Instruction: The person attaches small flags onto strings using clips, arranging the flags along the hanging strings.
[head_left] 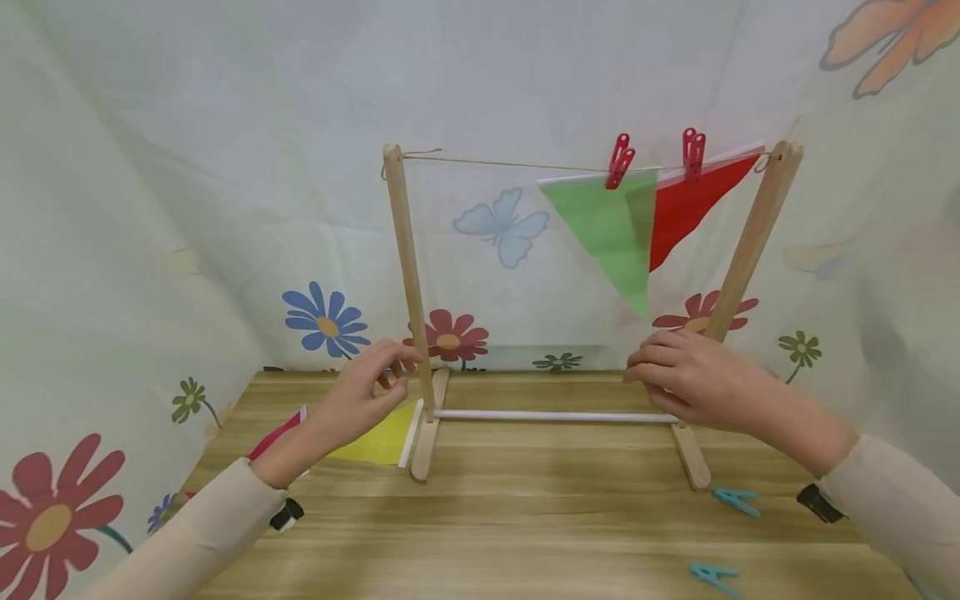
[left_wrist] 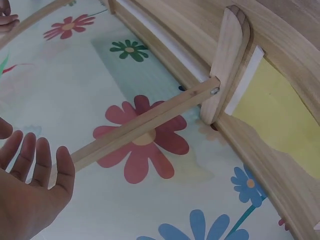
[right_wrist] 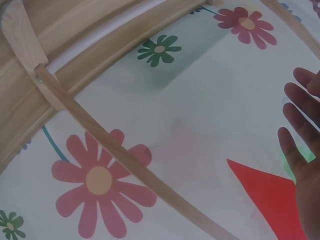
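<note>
A wooden frame with two posts carries a string (head_left: 495, 162) between its tops. Two red clothespins (head_left: 619, 162) clip a green triangular flag (head_left: 611, 225) and a red triangular flag (head_left: 693, 204) on the string's right half. My left hand (head_left: 367, 392) hovers by the left post (head_left: 407, 258), fingers loosely bent and holding nothing; the left wrist view shows its fingers spread. Below the green flag, in front of the right post (head_left: 753, 242), my right hand (head_left: 697, 379) is raised with relaxed fingers and grips nothing.
A yellow flag (head_left: 378, 435) and a pink flag (head_left: 279, 433) lie on the table at left, partly behind my left arm. Two blue clothespins (head_left: 737, 500) lie at the right front. A white bar (head_left: 555, 416) joins the frame's feet. A flowered cloth hangs behind.
</note>
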